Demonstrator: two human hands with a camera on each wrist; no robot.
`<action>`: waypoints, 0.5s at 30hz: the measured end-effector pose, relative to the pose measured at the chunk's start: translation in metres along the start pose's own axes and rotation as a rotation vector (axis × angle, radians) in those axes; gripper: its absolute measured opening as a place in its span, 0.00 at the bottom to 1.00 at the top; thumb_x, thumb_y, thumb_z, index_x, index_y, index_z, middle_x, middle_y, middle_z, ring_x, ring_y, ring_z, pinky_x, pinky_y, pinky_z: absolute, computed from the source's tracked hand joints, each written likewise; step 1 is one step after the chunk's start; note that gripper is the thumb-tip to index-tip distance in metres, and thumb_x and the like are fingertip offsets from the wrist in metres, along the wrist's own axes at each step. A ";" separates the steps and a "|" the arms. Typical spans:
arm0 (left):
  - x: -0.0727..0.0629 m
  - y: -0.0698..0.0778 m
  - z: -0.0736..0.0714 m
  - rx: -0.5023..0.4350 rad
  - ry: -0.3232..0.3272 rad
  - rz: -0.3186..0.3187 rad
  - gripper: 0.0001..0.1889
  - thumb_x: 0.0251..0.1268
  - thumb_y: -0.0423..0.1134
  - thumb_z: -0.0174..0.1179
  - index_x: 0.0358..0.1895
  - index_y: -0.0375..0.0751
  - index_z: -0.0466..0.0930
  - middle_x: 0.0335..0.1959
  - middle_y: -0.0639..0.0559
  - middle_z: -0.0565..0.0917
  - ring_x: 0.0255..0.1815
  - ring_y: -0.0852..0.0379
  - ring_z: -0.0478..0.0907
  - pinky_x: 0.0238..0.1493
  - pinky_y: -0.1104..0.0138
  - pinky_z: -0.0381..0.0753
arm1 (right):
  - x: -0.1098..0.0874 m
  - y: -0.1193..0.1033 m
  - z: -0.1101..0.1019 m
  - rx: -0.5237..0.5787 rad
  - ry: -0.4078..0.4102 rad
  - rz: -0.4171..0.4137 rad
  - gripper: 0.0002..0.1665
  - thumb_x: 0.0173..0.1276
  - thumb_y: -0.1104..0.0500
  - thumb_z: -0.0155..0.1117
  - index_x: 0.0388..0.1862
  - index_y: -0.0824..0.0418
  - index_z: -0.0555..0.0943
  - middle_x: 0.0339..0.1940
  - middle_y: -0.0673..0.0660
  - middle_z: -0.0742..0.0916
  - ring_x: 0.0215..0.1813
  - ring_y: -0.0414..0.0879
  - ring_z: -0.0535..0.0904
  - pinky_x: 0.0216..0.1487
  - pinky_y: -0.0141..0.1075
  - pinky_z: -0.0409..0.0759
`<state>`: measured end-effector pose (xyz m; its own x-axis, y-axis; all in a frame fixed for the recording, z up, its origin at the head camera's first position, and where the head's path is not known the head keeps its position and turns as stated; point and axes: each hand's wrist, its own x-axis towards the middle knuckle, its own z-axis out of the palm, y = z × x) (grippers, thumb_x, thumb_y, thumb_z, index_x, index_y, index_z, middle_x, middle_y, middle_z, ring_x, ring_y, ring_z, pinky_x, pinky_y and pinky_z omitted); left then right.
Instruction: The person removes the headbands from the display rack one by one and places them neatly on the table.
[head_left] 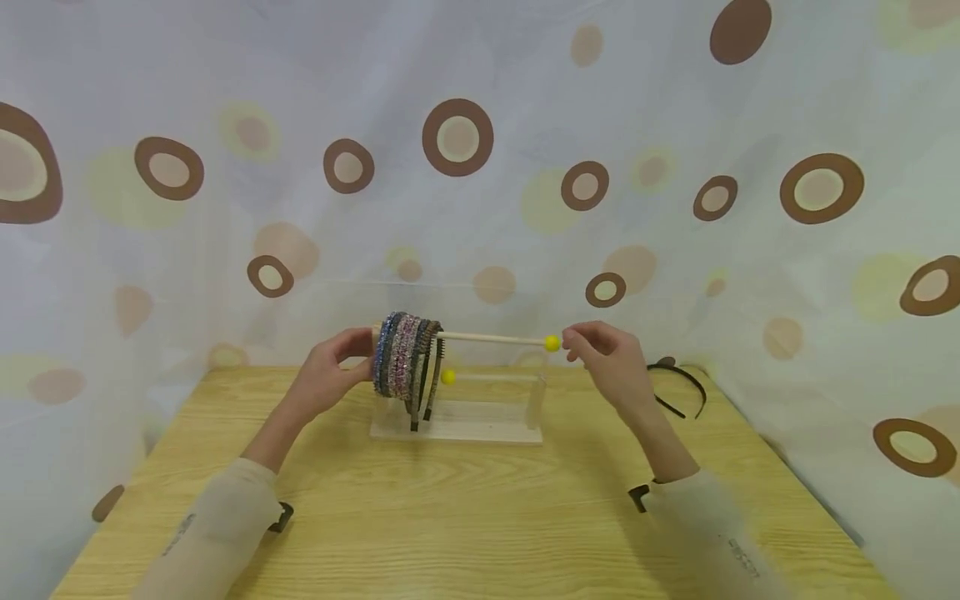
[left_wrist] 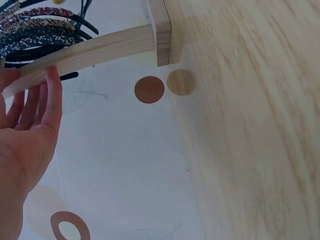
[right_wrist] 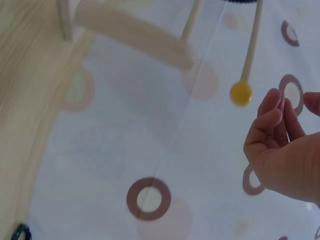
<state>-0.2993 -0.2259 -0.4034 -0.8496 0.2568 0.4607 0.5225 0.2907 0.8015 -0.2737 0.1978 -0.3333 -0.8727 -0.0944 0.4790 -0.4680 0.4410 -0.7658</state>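
A wooden headband stand (head_left: 487, 435) sits towards the back of the table. Several glittery headbands (head_left: 405, 358) hang together at the left end of its upper rod (head_left: 495, 338), which ends in a yellow ball (head_left: 552, 343). My left hand (head_left: 324, 375) grips the stand's left upright (left_wrist: 107, 47), thumb on one side and fingers on the other. Just right of the yellow ball, my right hand (head_left: 611, 367) has its fingers loosely bent. The right wrist view shows this hand (right_wrist: 285, 150) apart from the ball (right_wrist: 241, 93), with nothing between thumb and fingers.
A plain black headband (head_left: 693, 383) lies at the table's back right corner. Below the upper rod is a lower rod (head_left: 495, 377), with another yellow ball (head_left: 448, 377). A patterned curtain (head_left: 495, 225) hangs behind the wooden table (head_left: 450, 517).
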 end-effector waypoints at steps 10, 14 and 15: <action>0.003 -0.002 0.000 -0.023 0.005 -0.001 0.25 0.73 0.40 0.65 0.69 0.38 0.73 0.58 0.44 0.82 0.63 0.46 0.76 0.63 0.45 0.73 | -0.006 -0.038 0.081 0.068 -0.167 -0.039 0.14 0.73 0.46 0.68 0.48 0.53 0.87 0.35 0.51 0.88 0.32 0.49 0.83 0.37 0.45 0.81; 0.001 -0.003 0.001 -0.027 -0.003 -0.001 0.24 0.73 0.41 0.65 0.68 0.39 0.74 0.57 0.46 0.82 0.62 0.47 0.76 0.63 0.44 0.73 | -0.010 -0.043 0.105 0.036 -0.235 -0.012 0.14 0.72 0.45 0.69 0.45 0.53 0.87 0.34 0.52 0.88 0.30 0.47 0.84 0.34 0.44 0.82; 0.000 -0.003 0.001 -0.022 -0.004 -0.001 0.24 0.74 0.41 0.65 0.68 0.40 0.74 0.57 0.46 0.82 0.62 0.47 0.76 0.63 0.44 0.72 | -0.012 -0.044 0.113 0.036 -0.255 -0.004 0.15 0.71 0.44 0.70 0.44 0.54 0.87 0.33 0.52 0.88 0.29 0.47 0.84 0.33 0.43 0.83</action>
<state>-0.3007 -0.2260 -0.4059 -0.8497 0.2598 0.4587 0.5201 0.2708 0.8100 -0.2586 0.0787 -0.3536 -0.8754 -0.3204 0.3620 -0.4725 0.4089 -0.7807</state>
